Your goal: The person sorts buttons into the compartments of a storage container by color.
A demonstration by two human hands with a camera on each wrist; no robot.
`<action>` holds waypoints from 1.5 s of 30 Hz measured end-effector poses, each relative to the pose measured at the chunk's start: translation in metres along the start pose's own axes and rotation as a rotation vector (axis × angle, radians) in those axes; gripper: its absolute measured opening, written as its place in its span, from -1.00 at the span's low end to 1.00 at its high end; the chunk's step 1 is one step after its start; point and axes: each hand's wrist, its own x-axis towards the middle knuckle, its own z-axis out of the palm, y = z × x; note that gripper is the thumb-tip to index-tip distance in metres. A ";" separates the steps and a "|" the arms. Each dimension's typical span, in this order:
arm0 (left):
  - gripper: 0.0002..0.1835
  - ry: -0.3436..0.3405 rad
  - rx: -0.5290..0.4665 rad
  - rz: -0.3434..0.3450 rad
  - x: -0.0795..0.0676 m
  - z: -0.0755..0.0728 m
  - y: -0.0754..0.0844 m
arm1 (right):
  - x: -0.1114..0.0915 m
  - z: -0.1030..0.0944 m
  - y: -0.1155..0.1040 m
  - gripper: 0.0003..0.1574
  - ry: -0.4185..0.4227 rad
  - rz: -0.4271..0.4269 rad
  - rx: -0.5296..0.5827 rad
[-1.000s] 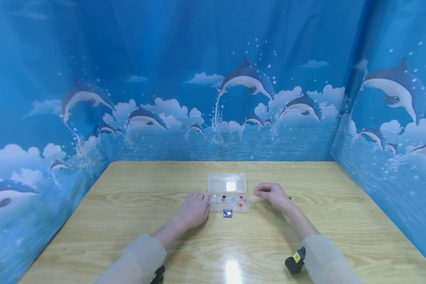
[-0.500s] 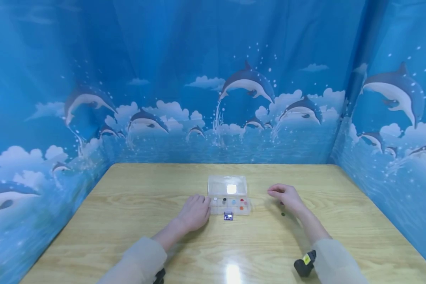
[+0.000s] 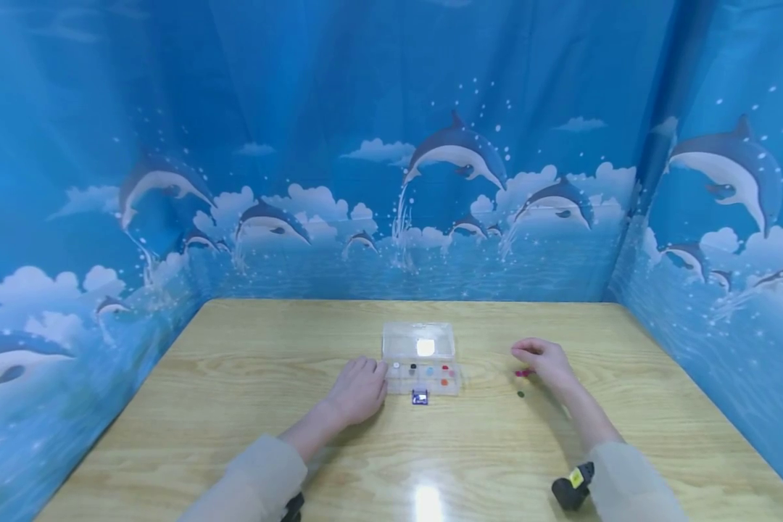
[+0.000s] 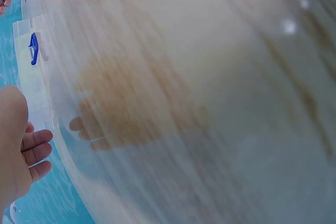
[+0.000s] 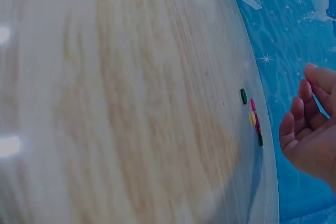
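Observation:
A clear plastic compartment box [image 3: 401,388] lies on the table with its lid [image 3: 399,339] folded back and a blue latch [image 3: 420,398] at the front. Small coloured discs, perhaps buttons, sit in its compartments, among them an orange one [image 3: 444,382]. My left hand [image 3: 359,391] rests at the box's left end, fingers relaxed and touching its side. To the right of the box, my right hand [image 3: 548,362] hovers with thumb and index tips close together; no piece shows between them. Below it are loose pink pieces [image 3: 522,373], a yellow piece [image 5: 252,118] and a green piece [image 5: 243,96].
The wooden table [image 3: 248,341] spreads around the box on all sides. Behind and beside it hangs a blue curtain [image 3: 313,268] printed with dolphins. A black wrist camera [image 3: 570,493] is strapped near the right sleeve.
My right hand has moved away from the box's right side toward the right, over the loose pieces. The left hand stays beside the box, and the box has not shifted.

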 end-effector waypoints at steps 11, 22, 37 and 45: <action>-0.76 -0.023 -0.008 -0.013 0.000 -0.002 0.001 | 0.002 -0.014 0.017 -0.54 0.071 0.062 -0.037; -0.78 -0.009 0.004 -0.004 -0.001 -0.004 0.002 | 0.001 -0.025 0.029 -0.59 0.090 0.018 -0.129; -0.78 -0.005 0.011 0.003 0.000 -0.001 0.000 | 0.000 -0.026 0.035 -0.64 0.031 0.003 -0.251; -0.78 -0.003 0.003 0.001 0.000 -0.002 0.001 | 0.003 -0.024 0.036 -0.63 0.001 0.023 -0.289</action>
